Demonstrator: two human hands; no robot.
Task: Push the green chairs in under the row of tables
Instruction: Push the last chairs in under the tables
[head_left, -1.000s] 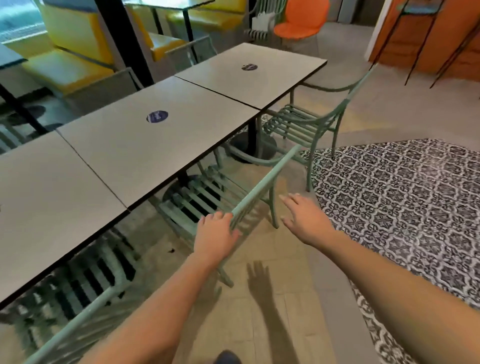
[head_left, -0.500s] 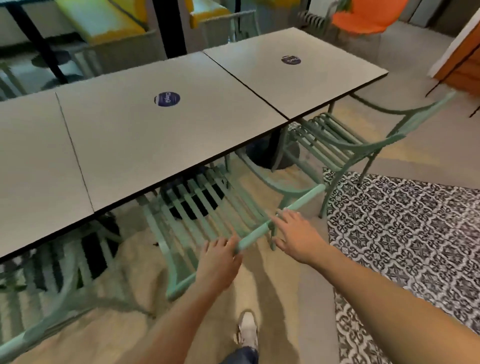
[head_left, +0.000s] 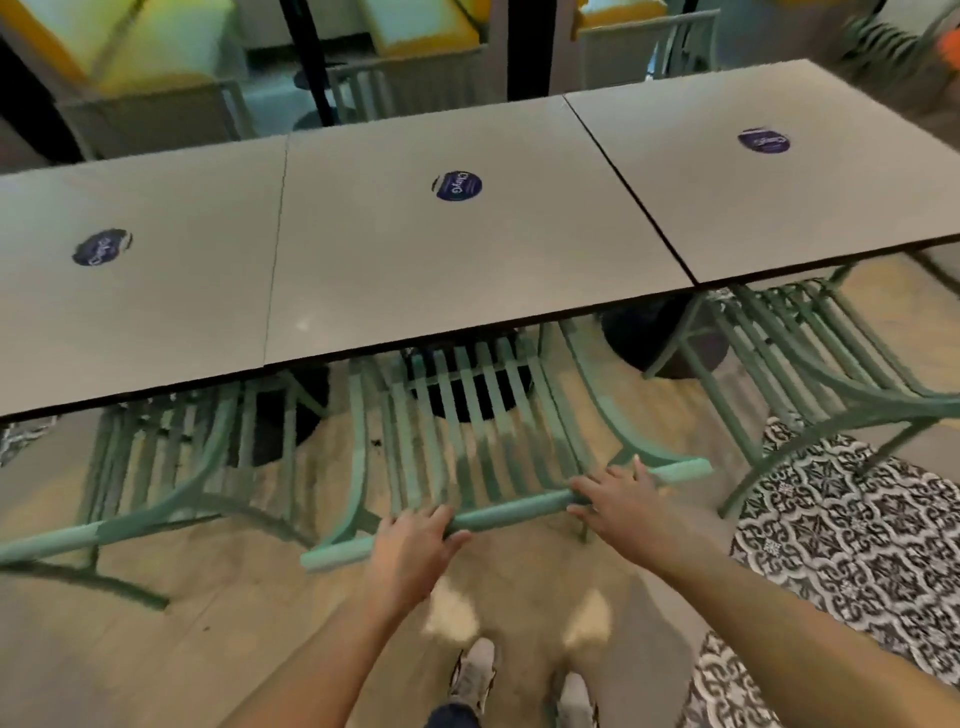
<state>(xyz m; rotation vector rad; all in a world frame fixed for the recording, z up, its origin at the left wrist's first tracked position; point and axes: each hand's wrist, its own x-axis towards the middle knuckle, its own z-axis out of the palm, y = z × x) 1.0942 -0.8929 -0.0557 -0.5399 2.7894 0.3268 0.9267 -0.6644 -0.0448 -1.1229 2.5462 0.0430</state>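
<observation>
A row of grey square tables (head_left: 415, 291) runs across the view, each with a round blue sticker. The middle green slatted chair (head_left: 467, 415) stands in front of me, its seat partly under the middle table. My left hand (head_left: 410, 551) grips the chair's top back rail (head_left: 514, 504) near its left end. My right hand (head_left: 623, 509) lies over the same rail further right, fingers curled on it. A second green chair (head_left: 171, 467) stands under the left table, and a third green chair (head_left: 810, 358) is under the right table.
A black-and-white patterned floor area (head_left: 857, 545) lies at the right. Round black table bases (head_left: 660, 332) stand under the tables. Yellow benches (head_left: 156, 47) and more chairs stand beyond the row. My feet (head_left: 478, 675) are on the beige floor just behind the chair.
I have turned to face the middle chair squarely. My right hand has come onto the back rail beside my left. The chair's seat has slid further under the table.
</observation>
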